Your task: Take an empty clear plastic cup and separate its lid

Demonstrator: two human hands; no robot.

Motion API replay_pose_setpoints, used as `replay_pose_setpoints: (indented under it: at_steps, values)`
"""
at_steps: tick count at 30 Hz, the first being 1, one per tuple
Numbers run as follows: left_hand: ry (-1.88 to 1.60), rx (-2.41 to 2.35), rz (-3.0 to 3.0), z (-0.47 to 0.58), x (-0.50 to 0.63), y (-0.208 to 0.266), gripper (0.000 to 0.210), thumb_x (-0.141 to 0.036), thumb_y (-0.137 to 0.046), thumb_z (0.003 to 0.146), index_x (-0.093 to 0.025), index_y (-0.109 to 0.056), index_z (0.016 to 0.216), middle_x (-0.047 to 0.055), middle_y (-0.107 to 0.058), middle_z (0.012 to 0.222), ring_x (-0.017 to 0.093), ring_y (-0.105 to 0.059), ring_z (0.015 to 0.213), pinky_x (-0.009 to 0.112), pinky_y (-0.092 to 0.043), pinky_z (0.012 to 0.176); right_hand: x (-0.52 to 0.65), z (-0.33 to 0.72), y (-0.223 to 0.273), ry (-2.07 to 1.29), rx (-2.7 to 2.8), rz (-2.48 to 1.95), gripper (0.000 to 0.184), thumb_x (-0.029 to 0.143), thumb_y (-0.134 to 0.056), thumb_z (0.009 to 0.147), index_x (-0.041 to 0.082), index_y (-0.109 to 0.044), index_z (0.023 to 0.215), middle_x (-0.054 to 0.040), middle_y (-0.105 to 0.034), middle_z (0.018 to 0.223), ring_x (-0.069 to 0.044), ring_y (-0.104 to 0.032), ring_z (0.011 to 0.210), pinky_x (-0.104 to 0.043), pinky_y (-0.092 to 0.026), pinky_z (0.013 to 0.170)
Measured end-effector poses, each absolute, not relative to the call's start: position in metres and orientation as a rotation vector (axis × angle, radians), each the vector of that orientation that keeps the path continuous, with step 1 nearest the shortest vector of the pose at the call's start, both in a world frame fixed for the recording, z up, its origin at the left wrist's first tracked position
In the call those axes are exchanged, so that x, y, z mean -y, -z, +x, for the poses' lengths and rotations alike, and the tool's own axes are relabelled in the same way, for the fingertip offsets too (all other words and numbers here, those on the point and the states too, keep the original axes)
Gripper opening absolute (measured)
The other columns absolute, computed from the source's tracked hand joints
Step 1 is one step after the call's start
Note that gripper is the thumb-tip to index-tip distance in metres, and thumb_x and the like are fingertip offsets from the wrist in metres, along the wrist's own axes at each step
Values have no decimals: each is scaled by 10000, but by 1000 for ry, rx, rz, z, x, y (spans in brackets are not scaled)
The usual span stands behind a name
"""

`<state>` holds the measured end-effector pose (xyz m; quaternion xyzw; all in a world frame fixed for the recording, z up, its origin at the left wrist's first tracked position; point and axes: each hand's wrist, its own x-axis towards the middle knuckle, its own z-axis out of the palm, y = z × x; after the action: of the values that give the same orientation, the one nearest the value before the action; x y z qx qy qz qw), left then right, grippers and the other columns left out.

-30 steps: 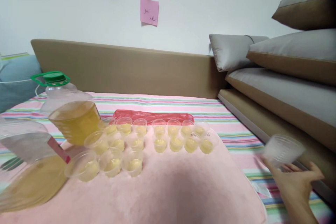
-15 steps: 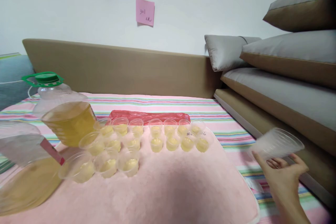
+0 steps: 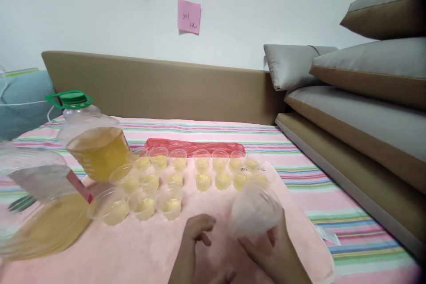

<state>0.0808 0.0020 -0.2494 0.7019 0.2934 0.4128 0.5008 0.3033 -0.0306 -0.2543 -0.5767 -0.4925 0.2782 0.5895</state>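
Many small cups (image 3: 203, 181) are already filled with yellow liquid; one empty cup (image 3: 254, 213) is gripped by the right hand (image 3: 273, 253), the left hand (image 3: 195, 242) loosely curled, holding nothing.

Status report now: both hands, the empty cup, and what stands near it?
Right hand grips empty clear cup. Left hand beside it, holding nothing. Filled cups and two oil jugs just beyond on pink mat.
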Motion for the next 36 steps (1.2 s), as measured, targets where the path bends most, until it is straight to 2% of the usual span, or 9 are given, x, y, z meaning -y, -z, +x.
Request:
replay_pose_setpoints:
  at_steps: [3, 5, 8, 12, 15, 18, 25, 31, 36]
  values:
    - [-1197, -852, 1596, 89, -5, 257, 775, -604, -800, 894, -435, -342, 1496, 97, -381, 1621, 404, -460, 1471, 625, -492, 1129, 24, 291, 260, -782, 1239, -1289, 836, 523, -837, 886, 261, -353, 1516, -156, -540, 1511, -368, -480, 1454, -492, -506, 1117]
    - [-1251, -897, 1517, 96, -3, 261, 879, -678, -829, 838, -449, -311, 1510, 84, -347, 1651, 413, -416, 1510, 703, -393, 1201, 22, 287, 260, -834, 1282, -1261, 847, 512, -846, 886, 263, -347, 1524, -159, -519, 1546, -361, -467, 1470, -497, -485, 1144]
    - [-1265, -878, 1491, 102, 1, 256, 864, -703, -806, 851, -437, -331, 1522, 68, -347, 1674, 396, -390, 1546, 725, -299, 1268, 21, 283, 256, -891, 1321, -1253, 846, 517, -842, 903, 274, -338, 1538, -147, -522, 1554, -337, -496, 1453, -487, -484, 1157]
    - [-1360, -851, 1480, 102, -3, 234, 724, -626, -743, 946, -393, -346, 1505, 77, -367, 1682, 357, -323, 1600, 667, -234, 1316, 20, 280, 250, -889, 1347, -1251, 834, 540, -835, 923, 255, -354, 1542, -172, -507, 1584, -355, -480, 1482, -498, -532, 1128]
    - [-1357, -799, 1371, 102, -8, 221, 723, -569, -802, 924, -376, -347, 1452, 92, -441, 1644, 343, -394, 1564, 659, -218, 1310, 19, 278, 251, -905, 1363, -1229, 807, 543, -825, 949, 248, -361, 1540, -184, -509, 1589, -366, -492, 1477, -496, -555, 1109]
    - [-1281, -720, 1328, 100, -10, 218, 804, -532, -860, 879, -400, -306, 1446, 93, -478, 1619, 349, -428, 1535, 693, -217, 1286, 17, 279, 258, -941, 1390, -1208, 808, 559, -827, 952, 271, -359, 1545, -152, -540, 1564, -332, -529, 1446, -464, -535, 1139]
    - [-1208, -685, 1406, 93, -17, 231, 877, -451, -879, 867, -454, -241, 1469, 77, -389, 1652, 358, -352, 1574, 718, -200, 1297, 14, 283, 272, -899, 1428, -1196, 849, 494, -857, 914, 304, -346, 1564, -127, -520, 1583, -322, -538, 1434, -475, -512, 1158]
    - [-1191, -690, 1420, 93, -22, 236, 850, -405, -860, 880, -459, -238, 1456, 79, -394, 1592, 355, -404, 1524, 714, -287, 1263, 14, 281, 261, -928, 1445, -1184, 798, 456, -846, 944, 310, -355, 1556, -115, -518, 1590, -310, -525, 1447, -463, -506, 1167]
    - [-1155, -717, 1403, 93, -20, 230, 821, -398, -844, 892, -446, -243, 1448, 75, -388, 1596, 339, -399, 1519, 713, -251, 1277, 13, 283, 264, -912, 1482, -1164, 806, 483, -842, 947, 332, -352, 1569, -106, -508, 1596, -326, -516, 1454, -487, -503, 1171]
